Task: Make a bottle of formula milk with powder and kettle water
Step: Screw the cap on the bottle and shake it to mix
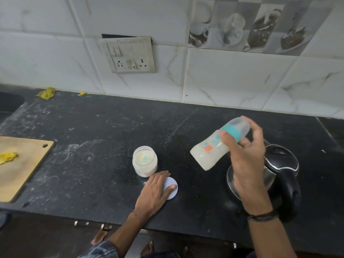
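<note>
My right hand (245, 157) grips a baby bottle (210, 151) by its teal collar and clear cap, held tilted above the black counter, its base pointing down-left. White milk fills the lower part of the bottle. An open jar of white powder (145, 162) stands on the counter with a scoop inside. My left hand (156, 190) lies flat on the counter, fingers resting on the jar's white lid (172, 185). A black and steel electric kettle (279, 174) sits at the right, partly hidden behind my right forearm.
A wooden cutting board (22, 164) with a yellow scrap lies at the left. A sink edge (9, 103) shows at far left, with a yellow rag (46, 93) near the wall. A switch and socket panel (128, 54) is on the tiled wall. Powder dusts the counter.
</note>
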Demonstrator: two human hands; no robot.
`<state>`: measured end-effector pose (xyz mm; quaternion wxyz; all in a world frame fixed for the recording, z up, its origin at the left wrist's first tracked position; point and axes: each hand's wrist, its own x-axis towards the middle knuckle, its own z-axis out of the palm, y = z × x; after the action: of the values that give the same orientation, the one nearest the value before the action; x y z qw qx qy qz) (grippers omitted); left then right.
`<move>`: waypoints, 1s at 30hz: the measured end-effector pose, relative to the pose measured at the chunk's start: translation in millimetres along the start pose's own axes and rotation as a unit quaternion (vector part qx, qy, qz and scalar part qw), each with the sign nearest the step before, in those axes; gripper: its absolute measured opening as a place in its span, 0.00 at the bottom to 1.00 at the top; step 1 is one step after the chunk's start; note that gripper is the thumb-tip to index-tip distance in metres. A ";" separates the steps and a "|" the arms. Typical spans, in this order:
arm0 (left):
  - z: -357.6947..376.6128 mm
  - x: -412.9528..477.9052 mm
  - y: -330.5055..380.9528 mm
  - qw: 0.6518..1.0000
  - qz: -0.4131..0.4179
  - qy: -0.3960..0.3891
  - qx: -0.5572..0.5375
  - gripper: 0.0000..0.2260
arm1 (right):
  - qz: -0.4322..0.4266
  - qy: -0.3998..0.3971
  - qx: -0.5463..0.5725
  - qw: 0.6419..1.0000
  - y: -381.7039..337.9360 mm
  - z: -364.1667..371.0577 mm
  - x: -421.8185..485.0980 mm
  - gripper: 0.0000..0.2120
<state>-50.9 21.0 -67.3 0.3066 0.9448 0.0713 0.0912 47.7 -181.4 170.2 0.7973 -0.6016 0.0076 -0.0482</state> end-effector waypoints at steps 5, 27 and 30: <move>1.2 1.5 3.7 1.000 -0.001 -0.001 -0.004 0.25 | -0.036 0.091 0.089 0.991 -10.6 -5.5 0.8 0.29; 3.2 0.1 -0.8 1.000 0.006 0.002 -0.003 0.25 | -0.045 -0.024 -0.019 0.999 -8.3 -5.0 0.7 0.35; 3.3 1.8 1.0 1.000 0.003 -0.001 -0.005 0.26 | -0.073 0.063 0.065 0.993 -11.5 -8.1 0.5 0.33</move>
<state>-48.4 18.7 -69.1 0.3112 0.9435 0.0679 0.0911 46.8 -192.4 179.1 0.8270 -0.5432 0.0110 -0.1446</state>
